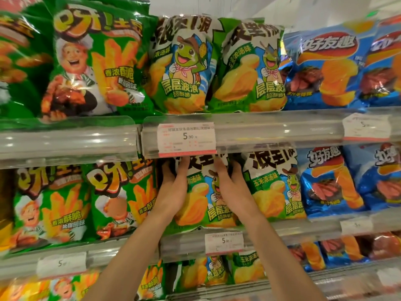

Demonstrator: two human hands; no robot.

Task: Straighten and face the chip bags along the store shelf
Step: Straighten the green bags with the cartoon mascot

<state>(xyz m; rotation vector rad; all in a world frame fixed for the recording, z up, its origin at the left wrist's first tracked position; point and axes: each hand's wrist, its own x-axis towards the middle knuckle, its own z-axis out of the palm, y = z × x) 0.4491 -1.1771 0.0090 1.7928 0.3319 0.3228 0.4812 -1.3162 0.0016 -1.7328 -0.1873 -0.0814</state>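
With both arms reaching up to the middle shelf [303, 230], the person has two hands on one turtle chip bag [201, 203], the green, white and blue one standing just below the big price tag [187, 137] marked 5.90. Left hand [173, 190] is on the bag's left side, fingers running up and curling over its top left corner, right under that price tag; right hand [230, 187] is spread on the bag's upper right, fingertips up by the black lettering, thumb side reaching toward the gap beside the neighbouring turtle bag [275, 187]. So each hand's grip is wrapped lightly around the bag's upper edge, fingers bent, not flat. The bag stands upright, front facing out, its bottom seam resting on the shelf lip directly below the price tag, with a smaller price tag [224, 242] clipped beneath it. Left of the price tag and lower, two green fry bags [86, 200] with a chef cartoon stand side by side; to the right, beyond the neighbouring turtle bag, blue chip bags [332, 183] lean slightly. Above the price tag, the top shelf carries two more turtle bags [214, 68], standing close together and puffed, flanked by a green fry bag and blue ones.
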